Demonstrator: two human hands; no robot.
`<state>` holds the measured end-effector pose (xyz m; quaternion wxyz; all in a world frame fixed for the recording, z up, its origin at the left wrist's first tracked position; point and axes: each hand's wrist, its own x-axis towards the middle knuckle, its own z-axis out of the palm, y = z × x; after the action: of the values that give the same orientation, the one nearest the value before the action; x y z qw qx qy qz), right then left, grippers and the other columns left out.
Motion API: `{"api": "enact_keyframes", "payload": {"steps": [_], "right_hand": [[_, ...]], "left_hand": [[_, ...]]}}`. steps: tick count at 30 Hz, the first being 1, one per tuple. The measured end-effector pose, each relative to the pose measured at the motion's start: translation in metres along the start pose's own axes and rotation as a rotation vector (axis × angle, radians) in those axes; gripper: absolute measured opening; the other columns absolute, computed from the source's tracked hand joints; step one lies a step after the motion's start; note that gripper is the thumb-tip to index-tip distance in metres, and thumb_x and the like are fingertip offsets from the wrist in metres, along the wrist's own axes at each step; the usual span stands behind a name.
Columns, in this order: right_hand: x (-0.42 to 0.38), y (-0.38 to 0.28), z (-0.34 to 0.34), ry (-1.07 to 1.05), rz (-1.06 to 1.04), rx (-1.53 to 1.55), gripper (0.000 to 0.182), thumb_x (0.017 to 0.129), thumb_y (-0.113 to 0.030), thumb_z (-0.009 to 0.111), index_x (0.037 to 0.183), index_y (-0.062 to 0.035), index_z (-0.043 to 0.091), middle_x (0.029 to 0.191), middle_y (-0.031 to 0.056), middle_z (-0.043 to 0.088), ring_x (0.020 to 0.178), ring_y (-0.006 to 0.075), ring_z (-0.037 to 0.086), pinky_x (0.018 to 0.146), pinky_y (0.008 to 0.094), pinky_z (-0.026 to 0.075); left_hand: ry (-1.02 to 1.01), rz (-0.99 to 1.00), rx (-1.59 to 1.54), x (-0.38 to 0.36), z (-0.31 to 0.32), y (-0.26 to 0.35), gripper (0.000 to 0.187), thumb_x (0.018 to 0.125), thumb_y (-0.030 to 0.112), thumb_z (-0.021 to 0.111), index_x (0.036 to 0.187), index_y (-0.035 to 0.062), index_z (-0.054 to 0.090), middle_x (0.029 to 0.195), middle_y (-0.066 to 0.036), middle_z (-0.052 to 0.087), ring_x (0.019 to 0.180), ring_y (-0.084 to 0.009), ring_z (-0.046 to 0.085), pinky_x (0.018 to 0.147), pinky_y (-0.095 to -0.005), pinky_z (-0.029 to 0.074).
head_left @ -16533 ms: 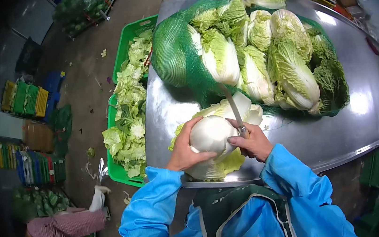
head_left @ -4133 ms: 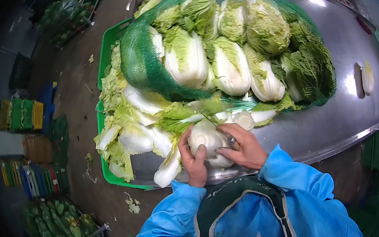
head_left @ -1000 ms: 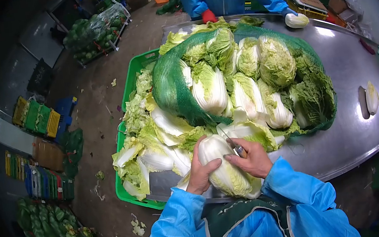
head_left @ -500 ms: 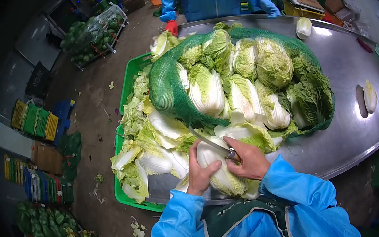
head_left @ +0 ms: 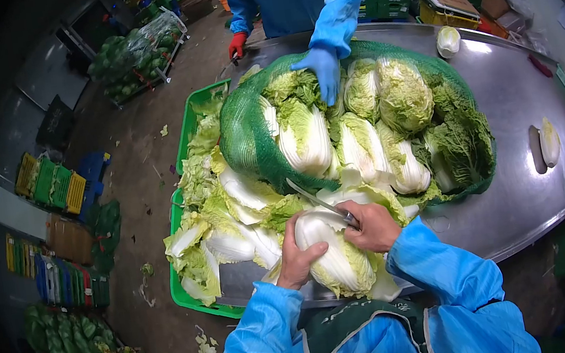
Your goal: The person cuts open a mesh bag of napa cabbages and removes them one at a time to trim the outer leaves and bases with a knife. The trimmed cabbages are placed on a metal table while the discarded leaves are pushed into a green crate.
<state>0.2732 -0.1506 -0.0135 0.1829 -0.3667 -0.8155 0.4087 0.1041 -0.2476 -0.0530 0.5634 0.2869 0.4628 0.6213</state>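
While left hand [head_left: 297,259] cups cabbage [head_left: 335,258], right hand [head_left: 372,225] grips knife [head_left: 321,202].

Bright blue long sleeves, gathered at the cuffs, over a dark green white-trimmed apron.

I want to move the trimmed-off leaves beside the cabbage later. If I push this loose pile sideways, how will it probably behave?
The loose leaves would likely slide apart rather than move together, since they lie unstacked and overlapping. Their green edges look thin and floppy, while the white ribs seem stiffer. Some already hang over the table edge above the green crate, so a push may tip them in.
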Motion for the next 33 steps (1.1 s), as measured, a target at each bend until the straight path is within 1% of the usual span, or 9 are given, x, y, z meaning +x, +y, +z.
{"api": "enact_keyframes", "payload": {"steps": [7,8,10,15,17,18,20,23,33], "right_hand": [[0.018,0.018,-0.005,-0.139,-0.069,0.09,0.039,0.073,-0.007,0.058,0.111,-0.0008,0.057,0.061,0.0093,0.056,0.053,0.0132,0.048,0.051,0.0302,0.041],[0.02,0.02,-0.006,-0.14,-0.07,0.089,0.039,0.073,-0.007,0.058,0.111,-0.0008,0.057,0.061,0.0093,0.056,0.053,0.0132,0.048,0.051,0.0302,0.041],[0.027,0.025,-0.013,-0.15,0.081,0.037,0.038,0.073,-0.013,0.062,0.109,-0.0032,0.059,0.084,0.0224,0.064,0.076,0.0348,0.063,0.07,0.0408,0.049],[0.026,0.093,-0.026,-0.127,0.108,-0.015,0.036,0.075,-0.014,0.063,0.108,-0.0012,0.059,0.082,0.0204,0.063,0.076,0.0325,0.062,0.072,0.0397,0.049],[0.015,0.079,-0.027,0.222,-0.125,0.056,0.039,0.077,-0.021,0.068,0.108,0.0007,0.059,0.078,0.0157,0.064,0.072,0.0275,0.061,0.069,0.0393,0.048],[0.01,0.056,-0.033,0.214,-0.127,0.055,0.039,0.077,-0.021,0.068,0.108,0.0007,0.059,0.078,0.0157,0.064,0.072,0.0275,0.061,0.069,0.0393,0.048],[0.001,0.0,-0.039,-0.102,0.421,0.469,0.046,0.078,-0.027,0.071,0.111,0.0011,0.059,0.086,0.0149,0.065,0.08,0.0242,0.061,0.074,0.0371,0.048],[-0.006,-0.004,0.001,-0.076,0.117,0.442,0.061,0.074,-0.034,0.075,0.118,0.0031,0.056,0.112,0.02,0.061,0.105,0.0238,0.058,0.091,0.0317,0.044],[-0.008,-0.003,0.013,-0.092,0.14,0.435,0.056,0.079,-0.031,0.07,0.117,0.0072,0.056,0.101,0.0179,0.065,0.09,0.0212,0.061,0.083,0.0295,0.047]], "left_hand": [[-0.018,-0.061,-0.109,-0.002,0.0,0.003,0.076,0.067,0.009,0.072,0.131,0.0005,0.032,0.118,-0.014,0.05,0.107,-0.0229,0.053,0.095,-0.0367,0.043],[-0.046,-0.098,-0.139,-0.002,-0.001,0.005,0.076,0.067,0.012,0.071,0.132,0.0006,0.033,0.118,-0.014,0.051,0.107,-0.0235,0.054,0.095,-0.037,0.044],[-0.066,-0.121,-0.169,-0.006,-0.004,0.01,0.076,0.067,0.016,0.071,0.132,0.0008,0.034,0.118,-0.014,0.052,0.107,-0.024,0.055,0.094,-0.0373,0.045],[-0.168,-0.183,-0.448,-0.013,-0.019,0.011,0.076,0.066,0.028,0.068,0.131,0.0009,0.039,0.119,-0.015,0.055,0.107,-0.0258,0.057,0.095,-0.038,0.046],[-0.117,-0.259,-0.521,-0.013,-0.026,0.011,0.07,0.071,0.028,0.067,0.131,0.0017,0.04,0.118,-0.016,0.056,0.107,-0.0284,0.058,0.096,-0.0394,0.046],[-0.111,-0.256,-0.526,-0.01,-0.026,0.009,0.07,0.071,0.028,0.067,0.131,0.0017,0.04,0.118,-0.016,0.056,0.107,-0.0284,0.058,0.096,-0.0394,0.046],[-0.001,-0.341,-0.571,-0.002,-0.023,0.003,0.062,0.08,0.028,0.064,0.131,0.0036,0.039,0.119,-0.016,0.055,0.106,-0.0283,0.058,0.094,-0.0402,0.047],[0.066,-0.25,-0.407,0.006,-0.005,0.005,0.057,0.089,0.022,0.055,0.138,0.0052,0.029,0.131,-0.016,0.045,0.118,-0.0263,0.049,0.1,-0.0388,0.041],[0.051,-0.137,-0.407,-0.012,-0.002,-0.006,0.073,0.079,0.022,0.069,0.137,0.0043,0.029,0.129,-0.01,0.046,0.121,-0.0235,0.045,0.104,-0.0379,0.036]]}}
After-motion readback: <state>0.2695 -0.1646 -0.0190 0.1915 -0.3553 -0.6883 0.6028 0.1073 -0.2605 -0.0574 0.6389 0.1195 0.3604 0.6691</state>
